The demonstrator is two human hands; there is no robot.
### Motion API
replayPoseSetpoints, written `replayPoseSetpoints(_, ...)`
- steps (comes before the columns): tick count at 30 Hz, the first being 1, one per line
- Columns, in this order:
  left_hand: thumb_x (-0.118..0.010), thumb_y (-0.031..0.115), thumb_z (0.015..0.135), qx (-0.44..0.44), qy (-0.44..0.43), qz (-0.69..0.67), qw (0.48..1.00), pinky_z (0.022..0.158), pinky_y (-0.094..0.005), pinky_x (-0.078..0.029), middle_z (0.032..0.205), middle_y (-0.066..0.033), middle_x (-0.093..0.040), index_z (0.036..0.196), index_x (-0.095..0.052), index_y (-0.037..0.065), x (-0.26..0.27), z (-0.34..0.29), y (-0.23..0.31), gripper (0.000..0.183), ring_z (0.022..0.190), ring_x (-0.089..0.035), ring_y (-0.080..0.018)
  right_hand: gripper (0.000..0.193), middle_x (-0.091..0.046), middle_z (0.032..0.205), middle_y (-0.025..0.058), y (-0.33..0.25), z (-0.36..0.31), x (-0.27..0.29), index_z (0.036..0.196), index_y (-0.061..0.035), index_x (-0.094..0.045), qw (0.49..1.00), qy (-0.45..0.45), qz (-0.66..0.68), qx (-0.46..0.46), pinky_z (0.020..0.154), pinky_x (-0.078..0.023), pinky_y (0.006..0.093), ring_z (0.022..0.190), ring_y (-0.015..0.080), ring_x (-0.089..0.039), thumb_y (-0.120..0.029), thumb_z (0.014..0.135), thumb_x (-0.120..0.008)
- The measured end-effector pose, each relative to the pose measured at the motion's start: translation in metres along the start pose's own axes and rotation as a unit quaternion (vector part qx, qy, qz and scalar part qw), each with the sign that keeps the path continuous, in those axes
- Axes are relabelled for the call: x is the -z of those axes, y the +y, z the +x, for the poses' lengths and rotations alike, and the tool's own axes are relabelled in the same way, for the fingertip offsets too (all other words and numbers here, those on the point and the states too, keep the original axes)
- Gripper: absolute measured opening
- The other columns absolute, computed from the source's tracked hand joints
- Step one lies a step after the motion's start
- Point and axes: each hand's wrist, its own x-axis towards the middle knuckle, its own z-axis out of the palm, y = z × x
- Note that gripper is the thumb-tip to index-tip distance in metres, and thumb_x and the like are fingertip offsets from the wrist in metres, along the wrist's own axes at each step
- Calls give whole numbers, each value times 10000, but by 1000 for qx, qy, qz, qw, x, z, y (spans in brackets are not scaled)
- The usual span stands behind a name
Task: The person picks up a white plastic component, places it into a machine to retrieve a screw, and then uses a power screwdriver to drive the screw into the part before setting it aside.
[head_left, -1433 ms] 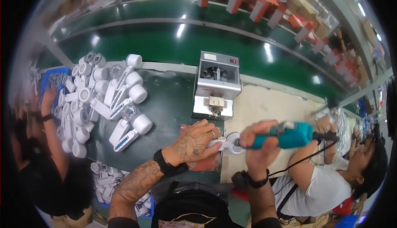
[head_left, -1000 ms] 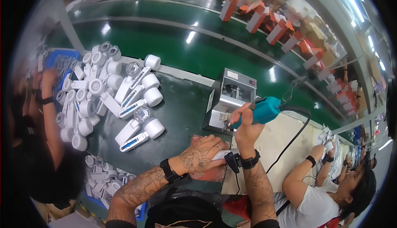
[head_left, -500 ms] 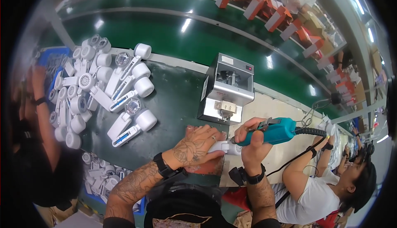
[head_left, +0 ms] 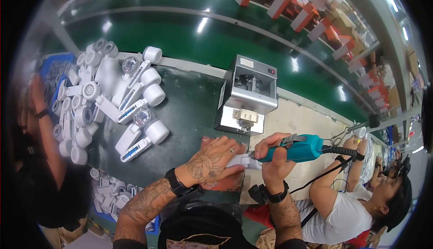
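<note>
My left hand [head_left: 215, 161] presses down on a white handheld fan [head_left: 239, 160], fingers closed over its body, on a worn reddish-brown pad [head_left: 228, 184]. Most of the fan is hidden under my fingers. A teal electric screwdriver [head_left: 304, 149] lies almost level in my right hand [head_left: 276, 159], which is wrapped round its front part. Its bit points left at the fan, close to the fingers of my left hand; whether it touches a screw I cannot tell.
Beyond my hands stands a grey metal screw feeder [head_left: 248, 96]. Many white fans [head_left: 90, 91] are heaped on the dark table at left, with more in a bin [head_left: 112, 195] below. Co-workers sit on both sides. The screwdriver's black cable [head_left: 322, 173] runs right.
My right hand has tilted the screwdriver a little and its bit sits slightly further left. My left hand stays on the fan. The right co-worker's hands now show a round white piece.
</note>
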Motion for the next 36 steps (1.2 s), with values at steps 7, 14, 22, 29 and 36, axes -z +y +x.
replayPoseSetpoints(7,-633,363,906,-13,10,28,999,928,-424,-430,1128,-138,-545,1247,-560,30,-2,2,1,483,1058,-519,-312,469,-505,644,71,9,2,-4,902,-36,-469,1000,-2,15,-13,534,-453,324,543,172,-494,-434,899,-716)
replayPoseSetpoints(14,-627,371,909,-8,9,56,998,897,-423,-435,1085,-129,-547,1229,-566,22,3,4,5,478,1013,-527,-308,383,-518,648,71,8,4,-4,930,-14,-502,998,-3,3,-61,552,-464,322,574,182,-528,-356,936,-674)
replayPoseSetpoints(22,-635,341,888,-14,42,8,999,900,-419,-440,1060,-142,-562,1163,-605,18,8,0,8,426,1013,-532,-318,380,-539,690,47,7,65,-37,1027,-6,-534,998,22,-9,54,591,-464,297,607,156,-544,-370,975,-629)
replayPoseSetpoints(29,-615,310,871,-18,36,30,999,918,-426,-439,1057,-153,-565,1166,-617,23,3,-1,11,412,1009,-533,-334,316,-542,667,54,24,54,-30,919,-37,-506,997,-15,6,74,564,-468,303,585,161,-545,-311,955,-659)
replayPoseSetpoints(36,-614,304,882,8,29,-2,1000,885,-421,-447,1040,-149,-559,1160,-612,22,-4,-9,5,396,984,-538,-334,435,-552,661,62,-1,17,-18,979,-14,-552,999,42,-11,9,541,-471,307,570,166,-552,-417,910,-701)
